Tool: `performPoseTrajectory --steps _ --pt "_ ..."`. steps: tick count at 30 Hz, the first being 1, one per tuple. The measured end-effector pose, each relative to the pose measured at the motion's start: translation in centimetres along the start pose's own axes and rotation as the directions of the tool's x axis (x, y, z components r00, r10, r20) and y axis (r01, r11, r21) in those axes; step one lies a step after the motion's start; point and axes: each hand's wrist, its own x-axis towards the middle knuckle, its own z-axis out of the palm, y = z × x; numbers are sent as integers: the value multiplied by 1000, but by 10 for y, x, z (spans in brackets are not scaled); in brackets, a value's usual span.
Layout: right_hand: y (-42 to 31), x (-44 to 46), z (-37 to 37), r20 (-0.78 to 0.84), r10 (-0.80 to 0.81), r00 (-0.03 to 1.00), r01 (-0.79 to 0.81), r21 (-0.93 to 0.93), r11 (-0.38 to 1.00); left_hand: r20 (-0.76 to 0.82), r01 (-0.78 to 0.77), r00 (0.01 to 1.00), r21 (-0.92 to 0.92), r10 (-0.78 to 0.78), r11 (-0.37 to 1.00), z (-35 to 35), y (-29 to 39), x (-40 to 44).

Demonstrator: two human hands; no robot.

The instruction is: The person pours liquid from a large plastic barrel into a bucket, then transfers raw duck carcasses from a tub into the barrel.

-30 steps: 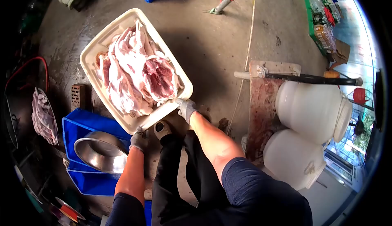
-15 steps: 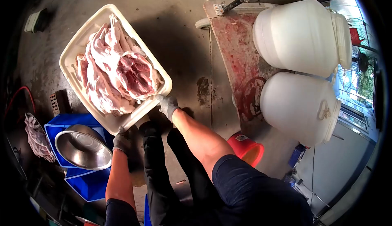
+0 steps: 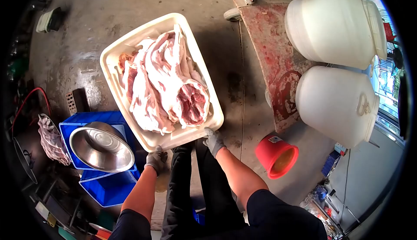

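A cream plastic tub [image 3: 109,73] holds several pale, skinned meat carcasses [image 3: 163,75], one with its red body cavity facing me. My left hand [image 3: 156,159], in a grey glove, is closed on the tub's near rim at its left corner. Farther right along the same rim, my right hand [image 3: 213,142], also gloved in grey, grips the tub near its other corner. The fingers under the rim are partly hidden. The tub is held out in front of my legs.
A steel basin [image 3: 102,146] rests on blue crates [image 3: 97,117] at left. A red bucket [image 3: 276,156] stands right, near a worn red cart [image 3: 271,44] carrying white barrels [image 3: 334,105]. A brick [image 3: 71,103] and a meat-coloured bundle [image 3: 52,140] are far left.
The tub has shifted right in view and turned so its near rim lies more level before my legs. Both hands moved with it, keeping their hold. The surroundings shifted slightly right too.
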Motion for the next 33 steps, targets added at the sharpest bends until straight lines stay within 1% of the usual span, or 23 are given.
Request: performPoseTrajectory --steps 2,4,6,7,8,9,10,11,12,13,15,16,17,18,19,21,23,26,27,28,29,31,33 --pt "26 4 -6 2 44 999 -44 18 999 15 -109 994 175 108 979 1 4 -15" --pt "30 -11 -13 48 95 994 -100 99 990 -19 -54 998 110 57 992 -9 -7 -15" --pt "23 -19 -13 41 124 991 -126 72 989 -99 -115 981 385 164 916 -14 -5 -8" --pt "22 -21 -15 34 156 987 -158 51 986 -100 -111 982 377 160 920 -6 1 -24" --pt "20 -18 -13 28 140 990 -141 37 989 -210 -212 892 589 401 780 3 5 -36" --pt "7 -30 -9 72 122 990 -123 10 992 -252 -225 738 782 625 582 21 19 -61" --pt "-5 -41 -5 2 138 990 -136 -150 979 -158 -393 620 785 768 479 42 35 -95" --pt "-15 -45 -2 -67 136 988 -150 -305 940 -89 -480 586 762 806 433 56 53 -112" --pt "-22 -48 -8 61 25 998 2 -412 911 41 -558 558 758 829 338 63 72 -118" --pt "-31 -47 -5 100 -56 993 92 -402 911 168 -630 518 739 838 241 71 91 -121" --pt "-37 -7 -2 293 -342 893 355 8 935 202 -718 381 679 902 151 106 130 -121" --pt "-59 -12 17 273 -448 851 459 26 888 256 -729 299 682 919 47 123 152 -120" --pt "-93 -31 46 296 -576 762 630 -134 765 308 -731 213 679 927 -58 143 175 -119" --pt "-130 -52 76 311 -689 654 756 -285 589 311 -739 218 672 925 -52 164 196 -116" --pt "-158 -68 99 419 -757 502 805 -547 230 316 -744 229 667 921 -44 184 214 -112" --pt "-190 -51 142 475 -685 553 696 -715 67 383 -734 197 668 903 -122 216 248 -84" --pt "-205 -32 174 384 -666 639 592 -798 108 327 -636 293 768 899 -72 245 270 -56" --pt "-198 35 202 243 -661 710 466 -866 182 335 -549 366 831 868 -90 260 288 -23" --pt "-212 21 195 338 -500 797 470 -867 163 323 -517 394 852 860 -83 262 291 -18" --pt "-218 6 190 302 -521 798 489 -830 267 311 -485 423 871 851 -78 264 294 -13" --pt "-222 0 186 267 -543 796 510 -780 364 284 -552 437 834 854 5 263 294 -16" --pt "-213 9 169 282 -730 622 598 -773 211 330 -537 449 842 830 -45 261 294 -20" --pt "-207 30 165 304 -740 600 661 -710 244 94 -506 580 820 809 267 261 288 -47"
